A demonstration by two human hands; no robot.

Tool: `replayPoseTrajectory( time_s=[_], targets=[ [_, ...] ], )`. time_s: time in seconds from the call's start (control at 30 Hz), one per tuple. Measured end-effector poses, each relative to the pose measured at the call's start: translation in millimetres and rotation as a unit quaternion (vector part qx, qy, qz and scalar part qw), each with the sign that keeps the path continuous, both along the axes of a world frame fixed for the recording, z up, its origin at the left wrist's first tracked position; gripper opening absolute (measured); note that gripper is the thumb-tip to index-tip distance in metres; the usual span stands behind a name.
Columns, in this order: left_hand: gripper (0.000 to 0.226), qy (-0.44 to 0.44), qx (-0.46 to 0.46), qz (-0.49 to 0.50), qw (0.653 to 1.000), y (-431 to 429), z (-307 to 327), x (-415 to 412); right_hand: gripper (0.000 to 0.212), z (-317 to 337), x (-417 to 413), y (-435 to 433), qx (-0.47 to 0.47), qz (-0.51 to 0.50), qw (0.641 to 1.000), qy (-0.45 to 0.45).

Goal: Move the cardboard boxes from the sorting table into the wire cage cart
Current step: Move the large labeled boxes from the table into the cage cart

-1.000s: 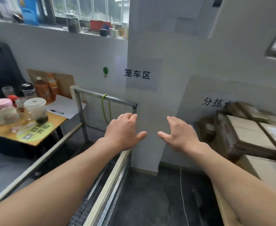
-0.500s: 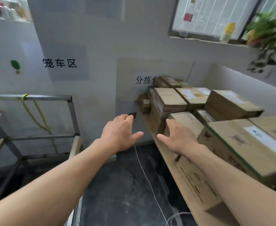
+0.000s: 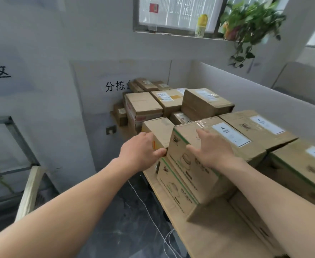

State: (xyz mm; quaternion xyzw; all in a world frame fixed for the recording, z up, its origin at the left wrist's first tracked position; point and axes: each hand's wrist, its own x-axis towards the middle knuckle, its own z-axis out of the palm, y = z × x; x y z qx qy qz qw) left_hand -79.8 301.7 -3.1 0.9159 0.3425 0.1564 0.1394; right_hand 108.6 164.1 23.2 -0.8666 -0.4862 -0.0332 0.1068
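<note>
While both bare arms reach out over a wooden sorting table (image 3: 164, 198), the right hand (image 3: 214, 151) lies flat on top of a large cardboard box (image 3: 190, 170) with a green stripe, fingers straight and spread, thumb over its front edge. The left hand (image 3: 140, 151) is at that box's left corner, thumb touching the edge, fingers bent against a smaller box (image 3: 159, 127) just behind; whether it grips anything cannot be told. More boxes (image 3: 143, 105) crowd the table back to the wall. The wire cage cart (image 3: 13, 131) stands well apart at the far left, only its metal frame showing. A leafy plant (image 3: 249, 21) hangs by the window.
</note>
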Motion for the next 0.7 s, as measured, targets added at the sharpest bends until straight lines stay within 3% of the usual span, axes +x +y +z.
replayPoseTrajectory(
  time_s=[0.1, 0.3, 0.43, 0.7],
  targets=[
    [0.068, -0.001, -0.006, -0.002, 1.000, -20.5, 3.7, 36.3, 0.058, 2.2, 42.1, -22.9, -0.011, -0.020, 1.000, 0.005],
    [0.047, 0.002, -0.032, -0.004, 0.999, -52.6, 7.4, 95.8, 0.075, -1.8, 114.6, -50.8, -0.037, -0.063, 0.997, 0.013],
    [0.051, 0.043, -0.015, 0.041, 0.998, -65.0, 3.5, 123.1, 0.067, -9.2, 151.6, -60.5, -0.057, -0.092, 0.994, 0.019],
    [0.042, 0.040, -0.024, 0.078, 0.996, -66.9, -2.4, 138.4, 0.040, -14.0, 180.7, -62.2, -0.048, -0.093, 0.994, 0.039]
  ],
)
